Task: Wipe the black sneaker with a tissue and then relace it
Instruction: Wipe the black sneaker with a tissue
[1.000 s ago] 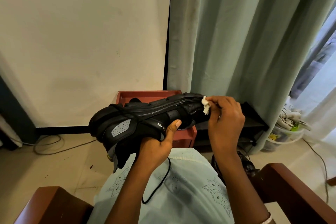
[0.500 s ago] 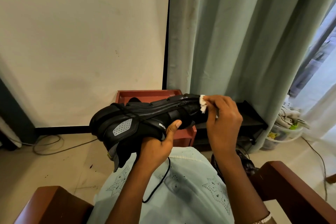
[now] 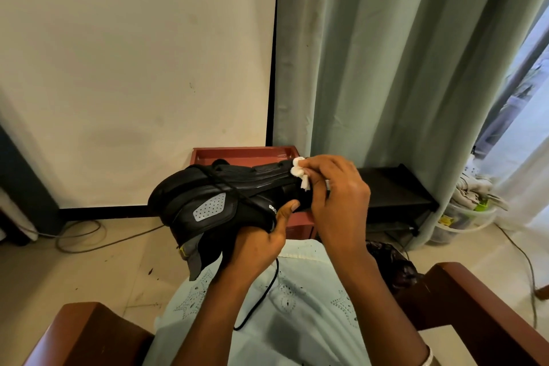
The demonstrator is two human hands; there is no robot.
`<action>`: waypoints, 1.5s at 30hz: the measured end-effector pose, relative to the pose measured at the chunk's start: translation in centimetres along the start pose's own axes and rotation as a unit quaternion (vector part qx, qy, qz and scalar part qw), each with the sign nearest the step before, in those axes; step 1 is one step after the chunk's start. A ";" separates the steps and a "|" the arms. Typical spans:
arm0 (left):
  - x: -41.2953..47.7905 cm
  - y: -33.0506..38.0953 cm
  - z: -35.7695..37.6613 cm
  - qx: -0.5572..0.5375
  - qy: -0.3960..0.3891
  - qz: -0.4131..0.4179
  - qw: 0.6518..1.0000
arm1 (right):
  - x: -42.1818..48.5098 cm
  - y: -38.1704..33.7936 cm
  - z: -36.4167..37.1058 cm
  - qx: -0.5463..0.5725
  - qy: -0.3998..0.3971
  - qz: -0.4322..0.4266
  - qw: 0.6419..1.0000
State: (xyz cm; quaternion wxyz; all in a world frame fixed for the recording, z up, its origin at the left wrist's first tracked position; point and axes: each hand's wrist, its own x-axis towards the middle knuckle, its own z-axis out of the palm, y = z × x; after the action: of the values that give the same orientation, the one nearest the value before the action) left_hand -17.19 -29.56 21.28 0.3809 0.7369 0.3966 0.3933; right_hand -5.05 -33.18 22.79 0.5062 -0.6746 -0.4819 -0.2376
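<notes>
Wiping sneaker [image 3: 214,202] toe end: right hand [image 3: 338,199] pinches tissue [image 3: 300,172], left hand [image 3: 261,238] grips sneaker underside; keep steady pressure

Single head-worn view, forward and down, close above lap [image 3: 312,333]

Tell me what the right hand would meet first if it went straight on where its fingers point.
The black sneaker: the right hand, pinching a crumpled white tissue, points leftward at its sole edge, apparently touching it. The left hand grips the shoe from below.
</notes>
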 end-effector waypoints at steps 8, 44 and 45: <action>0.8 -0.1 -0.5 -0.109 -0.017 -0.037 0.993 | 0.6 5.4 -1.6 0.013 0.038 0.120 0.992; 1.1 -1.1 -1.4 -0.120 -0.017 -0.081 0.989 | 0.1 4.8 -1.9 0.010 0.017 0.078 0.997; 1.2 -1.2 -1.6 -0.127 -0.011 -0.083 0.988 | 0.0 5.3 -2.2 0.024 0.016 0.114 0.993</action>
State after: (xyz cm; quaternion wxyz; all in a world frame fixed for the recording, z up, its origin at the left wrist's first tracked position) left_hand -18.45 -27.65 21.22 0.5070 0.6517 0.3988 0.3990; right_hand 0.04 -35.26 21.20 0.5534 -0.7093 -0.3990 -0.1772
